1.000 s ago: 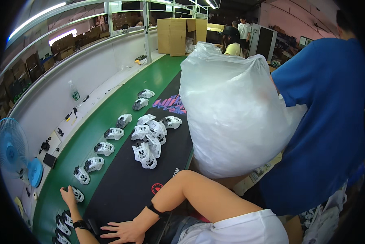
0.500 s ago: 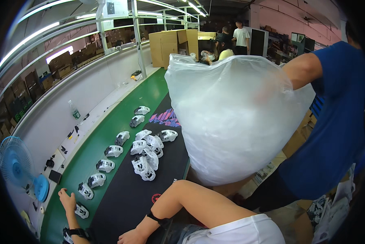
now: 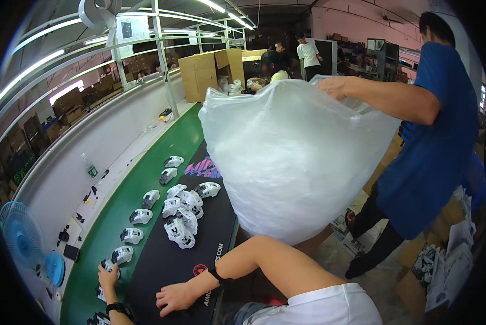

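The left hand (image 3: 107, 278) is at a white-and-black shell (image 3: 107, 265) on the green surface (image 3: 186, 130), left of the mat (image 3: 151, 265). Its grip straddles the shell; I cannot tell whether it is clamped or only touching. The right hand (image 3: 175, 298) rests empty on the mat, fingers slightly apart.

The work looks partway along: 6 shells (image 3: 131, 235) stand spaced in a row beyond the left hand, and more lie nearer the body, while a pile (image 3: 180, 230) on the mat seems yet to be dealt with.

The shell's long axis appears to slant from upper left to lower right; the hand covers much of it, so which end leads is unclear.
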A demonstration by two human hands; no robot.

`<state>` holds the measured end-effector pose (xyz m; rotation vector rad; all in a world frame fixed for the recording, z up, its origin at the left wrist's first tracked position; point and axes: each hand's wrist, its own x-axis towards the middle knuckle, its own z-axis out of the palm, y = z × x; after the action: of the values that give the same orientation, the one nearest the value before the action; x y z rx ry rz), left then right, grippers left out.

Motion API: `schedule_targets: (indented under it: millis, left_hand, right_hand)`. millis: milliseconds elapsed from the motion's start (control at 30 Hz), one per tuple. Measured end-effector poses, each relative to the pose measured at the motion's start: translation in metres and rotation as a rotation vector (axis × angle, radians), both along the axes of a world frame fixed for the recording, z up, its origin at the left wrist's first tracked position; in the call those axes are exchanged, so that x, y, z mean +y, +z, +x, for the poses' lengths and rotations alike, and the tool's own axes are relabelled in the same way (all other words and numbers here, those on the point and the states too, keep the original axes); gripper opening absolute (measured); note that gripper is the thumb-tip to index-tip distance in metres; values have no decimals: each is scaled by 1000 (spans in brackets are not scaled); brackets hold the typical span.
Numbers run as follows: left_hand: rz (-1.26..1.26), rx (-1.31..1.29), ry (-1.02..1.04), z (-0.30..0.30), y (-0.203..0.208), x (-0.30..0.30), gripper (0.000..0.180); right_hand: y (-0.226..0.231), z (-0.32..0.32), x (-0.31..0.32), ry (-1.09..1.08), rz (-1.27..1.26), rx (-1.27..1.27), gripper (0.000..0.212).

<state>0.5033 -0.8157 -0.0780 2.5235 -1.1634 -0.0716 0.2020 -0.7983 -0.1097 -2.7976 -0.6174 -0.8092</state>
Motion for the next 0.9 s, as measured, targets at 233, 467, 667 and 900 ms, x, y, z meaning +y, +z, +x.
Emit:
schedule_targets:
  millis: [233, 467, 667, 900]
  left_hand:
    - [-8, -32, 234, 9, -2, -8, 89]
    - [-46, -120, 131, 20, -12, -6, 65]
    - [-412, -217, 121, 22, -4, 5, 69]
    - [-873, 876, -180, -67, 95, 70, 67]
  right_hand:
    - [47, -35, 0, -262, 250, 141, 48]
    - [5, -41, -4, -184, 242, 132, 36]
    - [15, -36, -7, -175, 328, 126, 27]
    - [36, -32, -17, -225, 521, 46, 17]
